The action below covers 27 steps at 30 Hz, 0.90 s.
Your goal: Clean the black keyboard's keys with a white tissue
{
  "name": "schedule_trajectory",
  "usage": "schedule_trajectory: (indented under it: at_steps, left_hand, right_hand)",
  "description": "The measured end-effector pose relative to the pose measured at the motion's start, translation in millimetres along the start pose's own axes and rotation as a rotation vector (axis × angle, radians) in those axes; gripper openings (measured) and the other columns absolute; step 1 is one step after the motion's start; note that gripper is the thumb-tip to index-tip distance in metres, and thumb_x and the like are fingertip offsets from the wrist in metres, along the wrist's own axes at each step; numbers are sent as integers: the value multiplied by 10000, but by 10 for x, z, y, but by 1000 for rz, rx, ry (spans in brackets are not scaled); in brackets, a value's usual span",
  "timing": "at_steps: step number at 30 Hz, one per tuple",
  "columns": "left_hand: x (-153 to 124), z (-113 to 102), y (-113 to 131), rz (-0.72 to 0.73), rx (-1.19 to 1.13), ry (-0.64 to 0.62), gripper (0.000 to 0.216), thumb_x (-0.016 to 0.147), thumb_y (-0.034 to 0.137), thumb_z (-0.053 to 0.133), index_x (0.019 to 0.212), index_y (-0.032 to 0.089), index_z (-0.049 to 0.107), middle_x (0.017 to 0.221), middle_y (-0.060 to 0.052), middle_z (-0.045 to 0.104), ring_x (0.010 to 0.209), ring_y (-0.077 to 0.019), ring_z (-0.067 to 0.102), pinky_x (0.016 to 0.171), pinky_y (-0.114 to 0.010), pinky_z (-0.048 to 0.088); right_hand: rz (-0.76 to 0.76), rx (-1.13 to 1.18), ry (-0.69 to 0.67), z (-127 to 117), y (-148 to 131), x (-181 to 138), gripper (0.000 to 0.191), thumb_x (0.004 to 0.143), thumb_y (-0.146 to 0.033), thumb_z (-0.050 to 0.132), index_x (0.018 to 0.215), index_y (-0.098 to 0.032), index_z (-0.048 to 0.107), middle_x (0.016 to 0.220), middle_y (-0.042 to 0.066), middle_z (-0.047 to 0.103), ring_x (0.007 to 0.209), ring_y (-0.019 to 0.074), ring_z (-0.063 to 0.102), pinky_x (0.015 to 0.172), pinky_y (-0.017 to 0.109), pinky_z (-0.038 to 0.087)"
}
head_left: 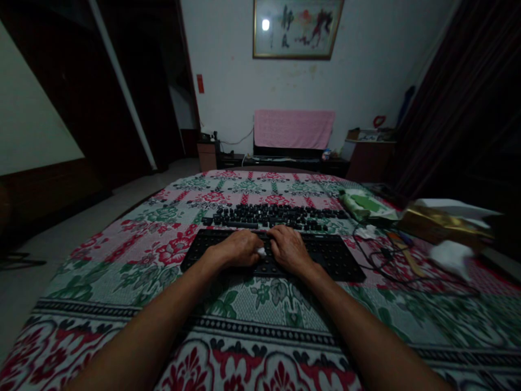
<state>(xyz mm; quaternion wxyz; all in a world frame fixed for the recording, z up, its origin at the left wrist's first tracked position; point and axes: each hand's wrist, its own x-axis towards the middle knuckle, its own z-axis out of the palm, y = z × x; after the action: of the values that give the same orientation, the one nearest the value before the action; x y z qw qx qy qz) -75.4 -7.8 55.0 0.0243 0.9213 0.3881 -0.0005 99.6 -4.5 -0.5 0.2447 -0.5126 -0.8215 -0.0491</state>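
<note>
A black keyboard base with its keys taken off lies on a floral bedspread. Both hands rest on its middle. My left hand is curled, fingers closed, with a small white scrap showing at its fingertips. My right hand is curled too, pressed on the base right beside the left one. Just beyond the base, several loose black keycaps are laid out in rows.
A tangled black cable lies to the right of the base. Further right sit a green-and-white packet, a gold box and crumpled white tissue. A pink cloth covers something by the far wall.
</note>
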Motion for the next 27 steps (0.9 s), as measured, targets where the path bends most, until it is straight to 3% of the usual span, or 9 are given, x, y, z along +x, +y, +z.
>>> schedule_trajectory:
  at_steps: [8,14,18,22,27]
  left_hand:
    - [-64,-85,199,-124,44,-43,194,730,187,454,770,161,642,772,-95,682,751,-207,633,642,-267,455]
    - [-112,-47,276,-158,111,-44,243,773,263,439,852,141,634,827,-129,670,816,-252,634,682,-320,486]
    - [-147,57,269,-153,117,30,293,819,317,394,890,135,613,899,-138,652,862,-254,617,735,-347,486]
    - [-137,137,265,-142,132,77,277,836,252,355,889,140,603,904,-127,638,850,-236,608,721,-337,487]
    - [-115,143,227,-154,115,60,242,820,243,402,899,145,608,911,-124,645,871,-235,609,736,-323,479]
  right_hand:
    - [11,15,0,-26,-11,9,271,830,-180,449,1065,-208,581,1074,63,574,1008,178,489,875,306,349]
    - [9,20,-105,-120,-56,-59,322,822,-171,441,1120,-196,561,1218,66,547,1117,199,457,904,346,353]
    - [42,14,-47,-122,-110,-165,350,848,-200,413,1176,-194,533,1296,75,493,1185,212,406,935,385,333]
    - [62,27,0,-70,-114,-212,348,854,-204,407,1176,-198,538,1298,81,490,1203,205,392,963,394,312]
    - [43,38,-1,-43,-81,-206,344,855,-209,405,1171,-197,541,1303,79,488,1202,207,394,971,400,307]
